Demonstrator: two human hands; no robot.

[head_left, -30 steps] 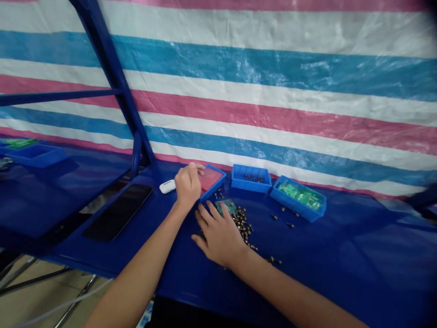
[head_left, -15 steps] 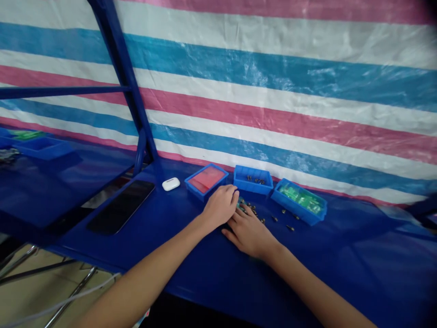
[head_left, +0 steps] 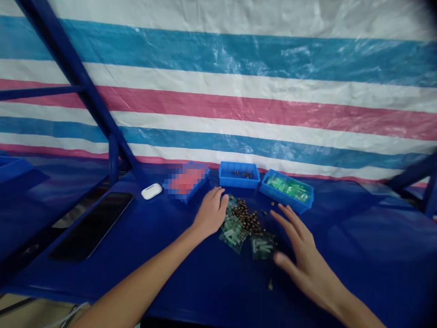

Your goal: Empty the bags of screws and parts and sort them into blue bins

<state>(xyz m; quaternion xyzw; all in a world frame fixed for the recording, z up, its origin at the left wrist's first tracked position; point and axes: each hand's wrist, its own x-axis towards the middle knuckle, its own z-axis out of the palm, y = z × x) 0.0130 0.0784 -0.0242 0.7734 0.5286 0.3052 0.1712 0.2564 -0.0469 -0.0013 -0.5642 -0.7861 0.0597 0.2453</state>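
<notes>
On the blue table lies a heap of small brass-coloured screws (head_left: 247, 217), mixed with clear bags of pale strips (head_left: 234, 233). Another small clear bag (head_left: 262, 247) sits just right of them. My left hand (head_left: 210, 212) rests at the heap's left edge, fingers stretched out and holding nothing; whether it touches the bags I cannot tell. To the right of the heap, my right hand (head_left: 300, 250) is spread wide with nothing in it. A single loose screw (head_left: 270, 284) lies nearer to me.
Behind the heap stand a blue bin with a few screws (head_left: 239, 182), a blue bin of green packets (head_left: 287, 200), and a blue bin with blurred red contents (head_left: 187, 198). A white earbud case (head_left: 151, 191) and a black phone (head_left: 92, 225) lie left.
My hands were close together over the heap; they have moved apart, the right one going right and opening. The screws and bags show now. The view has shifted slightly.
</notes>
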